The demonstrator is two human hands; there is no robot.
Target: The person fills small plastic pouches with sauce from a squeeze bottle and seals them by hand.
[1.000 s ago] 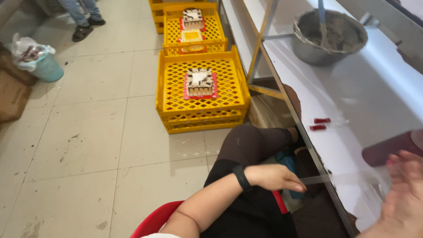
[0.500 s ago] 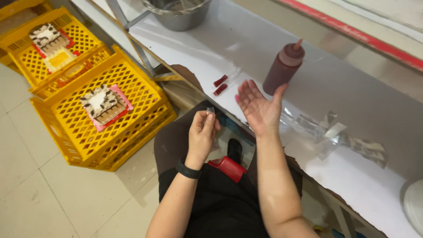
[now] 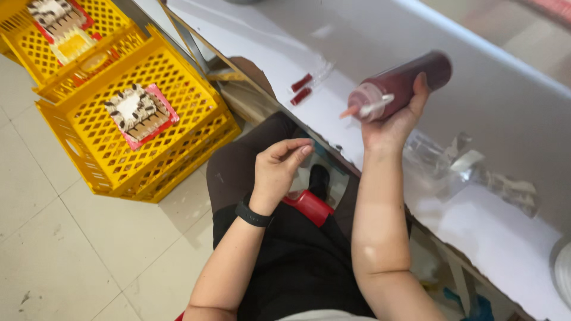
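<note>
My right hand (image 3: pixel 392 122) grips a dark red squeeze bottle (image 3: pixel 398 86) and holds it tilted on its side above the white table (image 3: pixel 476 220), nozzle pointing left. My left hand (image 3: pixel 278 169) hovers over my lap with fingertips pinched together; whether it holds anything small I cannot tell. A black band sits on that wrist (image 3: pixel 254 215). Below the left hand a red object (image 3: pixel 310 205) lies on my lap.
Crumpled clear plastic wrap (image 3: pixel 476 169) lies on the table right of the bottle. Two small red pieces (image 3: pixel 302 89) rest further back. Yellow crates (image 3: pixel 143 125) holding cakes on red boards stand on the tiled floor at left.
My right hand, open over the table before, has picked up the squeeze bottle and tipped it sideways. My left hand stays over my lap. The view has shifted closer.
</note>
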